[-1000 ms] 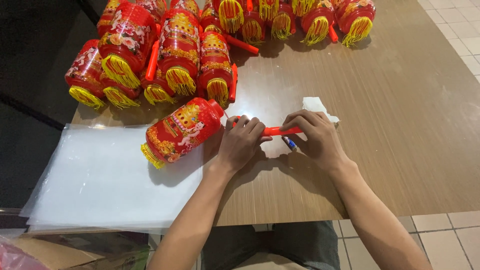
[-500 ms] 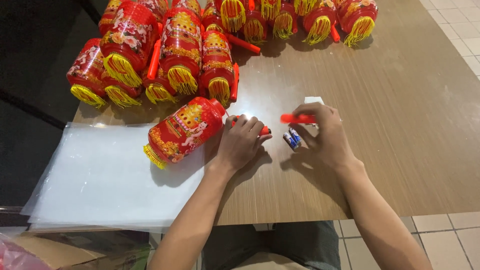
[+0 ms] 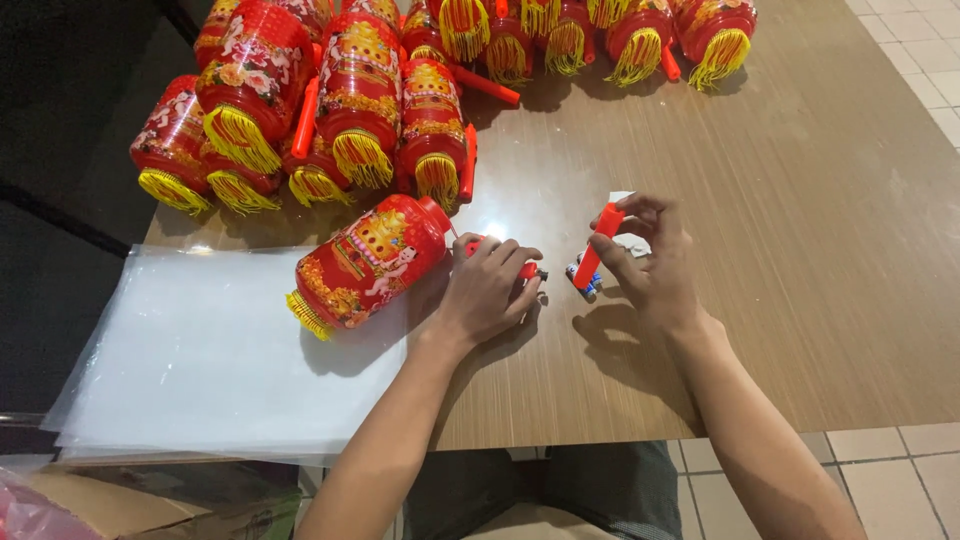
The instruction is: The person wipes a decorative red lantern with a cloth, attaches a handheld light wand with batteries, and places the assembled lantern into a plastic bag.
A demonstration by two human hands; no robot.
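Left hand [image 3: 492, 285] grips the red handle base [image 3: 525, 268] of a lantern [image 3: 368, 260] lying on the surface [image 3: 800, 250]; right hand [image 3: 650, 265] holds a detached red tube [image 3: 598, 246] tilted upright.

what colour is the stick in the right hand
Bright red-orange stick, held in the right hand; head view.

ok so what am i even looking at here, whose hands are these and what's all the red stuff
The view comes from a camera worn on a person's head, looking down at their own two bare hands over a wooden table. The left hand rests on the red end piece of a red lantern lying on its side. The right hand holds a red plastic handle above some small batteries. More red lanterns with yellow tassels are piled at the back, and clear plastic sheets lie at the left.
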